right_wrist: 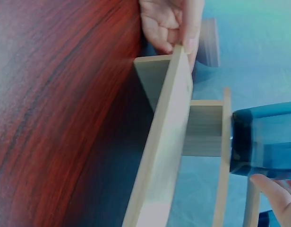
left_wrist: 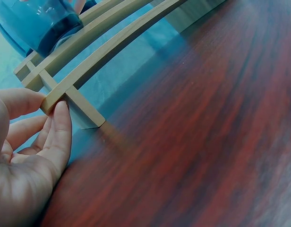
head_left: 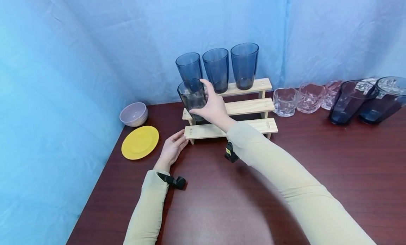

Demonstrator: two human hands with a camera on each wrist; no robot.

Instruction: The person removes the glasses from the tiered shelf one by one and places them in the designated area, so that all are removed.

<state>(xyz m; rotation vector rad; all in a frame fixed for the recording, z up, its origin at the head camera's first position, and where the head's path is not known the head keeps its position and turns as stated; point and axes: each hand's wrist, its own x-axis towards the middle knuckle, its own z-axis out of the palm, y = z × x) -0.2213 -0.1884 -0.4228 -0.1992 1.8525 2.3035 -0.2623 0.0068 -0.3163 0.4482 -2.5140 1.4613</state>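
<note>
My right hand (head_left: pixel 216 106) grips a dark smoky-blue glass tumbler (head_left: pixel 191 97), thumb low on its side and fingers higher up. In the right wrist view the base of this tumbler (right_wrist: pixel 241 142) is right at the middle step of a three-step wooden rack (head_left: pixel 250 107), near its left end. On the top step stand three blue tumblers, the left one (head_left: pixel 188 62), the middle one (head_left: pixel 217 67) and the right one (head_left: pixel 245 65). My left hand (head_left: pixel 172 150) pinches the left end of the lowest step (left_wrist: pixel 65 92) between thumb and fingers.
A yellow plate (head_left: pixel 140 143) and a pale lilac bowl (head_left: pixel 134 114) lie left of the rack. To the right stand several clear wavy glasses (head_left: pixel 285 102) and two dark tumblers, one nearer (head_left: pixel 347 104) and one farther right (head_left: pixel 382 100). Blue cloth (head_left: pixel 152 37) hangs behind the table.
</note>
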